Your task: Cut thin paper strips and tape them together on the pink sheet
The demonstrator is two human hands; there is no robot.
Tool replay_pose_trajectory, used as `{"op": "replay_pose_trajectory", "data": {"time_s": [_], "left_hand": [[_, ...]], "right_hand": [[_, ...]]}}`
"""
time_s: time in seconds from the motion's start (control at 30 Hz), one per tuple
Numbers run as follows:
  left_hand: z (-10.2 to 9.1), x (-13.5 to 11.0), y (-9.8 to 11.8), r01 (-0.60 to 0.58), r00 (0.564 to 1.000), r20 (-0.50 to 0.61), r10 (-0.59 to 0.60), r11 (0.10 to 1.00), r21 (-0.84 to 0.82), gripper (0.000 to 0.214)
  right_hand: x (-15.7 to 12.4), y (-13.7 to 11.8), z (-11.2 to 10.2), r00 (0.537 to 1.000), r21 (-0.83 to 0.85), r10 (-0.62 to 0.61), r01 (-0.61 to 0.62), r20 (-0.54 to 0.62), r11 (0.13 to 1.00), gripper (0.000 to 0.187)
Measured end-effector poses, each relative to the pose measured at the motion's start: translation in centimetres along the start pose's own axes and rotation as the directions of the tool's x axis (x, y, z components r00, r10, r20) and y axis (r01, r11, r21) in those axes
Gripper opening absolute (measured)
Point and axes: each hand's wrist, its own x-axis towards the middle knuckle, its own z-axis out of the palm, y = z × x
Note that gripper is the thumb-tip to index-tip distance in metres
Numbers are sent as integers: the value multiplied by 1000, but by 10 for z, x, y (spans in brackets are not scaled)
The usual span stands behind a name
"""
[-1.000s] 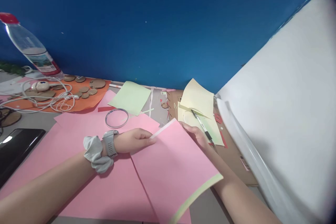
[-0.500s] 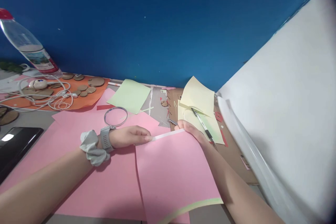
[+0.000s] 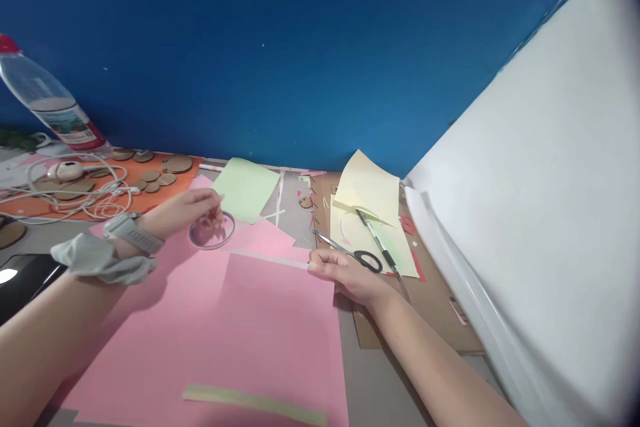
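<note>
A pink paper sheet [image 3: 270, 327] lies flat on the desk over a larger pink sheet [image 3: 165, 307]. My right hand [image 3: 345, 277] pinches the far right corner of the top sheet, fingers closed on it. My left hand [image 3: 183, 210], with a watch and grey scrunchie on the wrist, hovers over the clear tape ring [image 3: 213, 232], fingers curled at its rim; the hand is motion-smeared. Scissors [image 3: 350, 252] and a pen [image 3: 377, 243] lie on pale yellow paper [image 3: 367, 190] just beyond my right hand.
A light green sheet [image 3: 245, 188] lies behind the ring. Brown discs and white cables [image 3: 85, 187] rest on orange paper at the left, beside a water bottle [image 3: 47, 103]. A dark phone [image 3: 23, 280] is at the left edge. A large white board [image 3: 540, 213] slopes at the right.
The pink sheet, held up by both hands, has been laid flat. My left hand let go of it and moved left and away to the tape ring. The scissors are now uncovered.
</note>
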Motion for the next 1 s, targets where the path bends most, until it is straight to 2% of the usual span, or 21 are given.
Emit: {"op": "replay_pose_trajectory", "data": {"time_s": [0.03,0.1,0.17,0.3,0.43,0.57,0.67,0.77,0.87,1.0], "left_hand": [[-1,3,-5,42,988,-152,-34,998,46,39],[1,8,-14,121,920,-387,-63,984,127,34],[4,12,-22,159,875,-480,-57,972,175,38],[8,19,-36,191,858,-509,-68,962,195,57],[7,24,-47,217,865,-490,-109,961,169,66],[6,24,-50,198,881,-461,-105,967,158,48],[8,22,-47,163,890,-450,-67,971,178,29],[11,19,-41,107,889,-459,-3,973,202,22],[14,15,-30,20,845,-523,107,973,230,19],[19,7,-14,-109,743,-635,210,975,195,20]], "right_hand": [[0,0,0,1000,0,-1,1,3,1000,42],[-1,0,1,1000,2,-1,1,10,1000,43],[-1,0,2,1000,7,-7,6,12,1000,43],[-2,-1,4,1000,26,-14,14,11,1000,44],[-1,-3,5,1000,49,30,-30,-7,998,43],[-2,-4,5,1000,61,27,-27,-1,998,43],[-3,-3,3,999,78,33,-33,6,996,41],[-2,-1,2,1000,61,23,-23,0,998,39],[2,-1,3,997,-52,-46,42,-62,998,34],[5,2,7,981,-200,-109,75,-163,977,32]]}}
